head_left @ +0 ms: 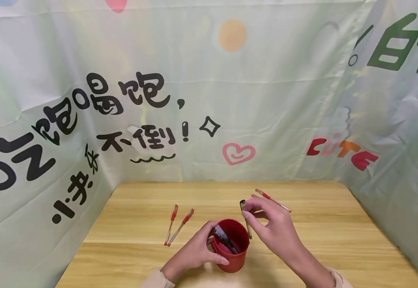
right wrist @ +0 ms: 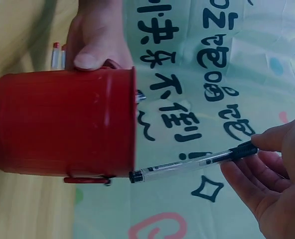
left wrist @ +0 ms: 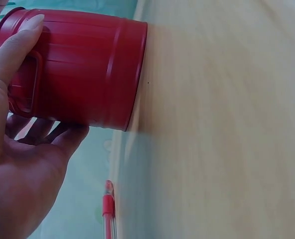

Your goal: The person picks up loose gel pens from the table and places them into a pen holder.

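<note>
A red metal bucket point(head_left: 235, 262) with small side handles stands upright on the wooden table. My left hand point(head_left: 198, 247) grips it round its left side, thumb across the front, as the left wrist view also shows. Inside the bucket leans a black pen point(head_left: 227, 241), its upper end near the rim; whether it is only one pen I cannot tell. My right hand point(head_left: 275, 224) pinches a clear-barrelled pen with black ends point(right wrist: 187, 163) between thumb and fingers at one black end. The pen's other end is at the bucket's right rim, outside the opening.
Two red pens point(head_left: 180, 226) lie on the table point(head_left: 137, 256) left of the bucket. More red pens point(head_left: 273, 200) lie behind my right hand, partly covered by it. A printed cloth point(head_left: 194, 60) hangs round the table's back and sides.
</note>
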Demonstrator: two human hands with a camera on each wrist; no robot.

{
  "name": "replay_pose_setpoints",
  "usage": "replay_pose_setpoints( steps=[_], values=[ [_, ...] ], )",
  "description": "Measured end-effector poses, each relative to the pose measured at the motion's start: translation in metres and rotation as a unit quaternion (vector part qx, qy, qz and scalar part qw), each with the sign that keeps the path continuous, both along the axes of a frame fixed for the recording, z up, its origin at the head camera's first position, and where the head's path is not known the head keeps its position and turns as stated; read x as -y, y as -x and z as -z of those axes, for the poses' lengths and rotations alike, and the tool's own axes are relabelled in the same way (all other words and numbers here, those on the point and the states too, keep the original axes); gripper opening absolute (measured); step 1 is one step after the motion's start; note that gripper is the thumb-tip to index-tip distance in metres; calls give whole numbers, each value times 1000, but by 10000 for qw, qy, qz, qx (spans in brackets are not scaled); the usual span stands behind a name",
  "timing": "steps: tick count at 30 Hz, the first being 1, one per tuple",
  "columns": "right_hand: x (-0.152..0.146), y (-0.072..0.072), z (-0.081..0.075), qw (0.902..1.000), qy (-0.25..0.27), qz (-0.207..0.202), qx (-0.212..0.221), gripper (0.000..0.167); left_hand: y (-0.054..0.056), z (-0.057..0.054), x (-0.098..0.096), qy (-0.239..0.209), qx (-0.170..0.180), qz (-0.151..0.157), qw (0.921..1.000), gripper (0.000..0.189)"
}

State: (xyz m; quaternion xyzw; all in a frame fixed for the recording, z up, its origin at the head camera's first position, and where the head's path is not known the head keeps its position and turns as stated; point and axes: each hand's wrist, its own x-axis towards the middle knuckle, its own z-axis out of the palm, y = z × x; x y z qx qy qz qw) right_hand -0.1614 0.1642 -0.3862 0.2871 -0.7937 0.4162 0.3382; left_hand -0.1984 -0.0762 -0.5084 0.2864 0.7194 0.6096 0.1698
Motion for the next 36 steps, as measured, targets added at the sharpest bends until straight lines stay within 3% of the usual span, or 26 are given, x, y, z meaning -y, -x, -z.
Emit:
replay_pose_setpoints(
  steps=[9,26,36],
  values=[
    [10,-1,-3,9989,-31,-357,287,33,-1,0,0,-66,-33,-8,10000,83],
    [23,14,21,9901,-435,-374,1279,25,0,-1,0,68,-122,19,9999,80],
    [30,22,31,9859,-668,-392,1485,20,0,2,1,-1,-155,-7,9999,80]
  ],
)
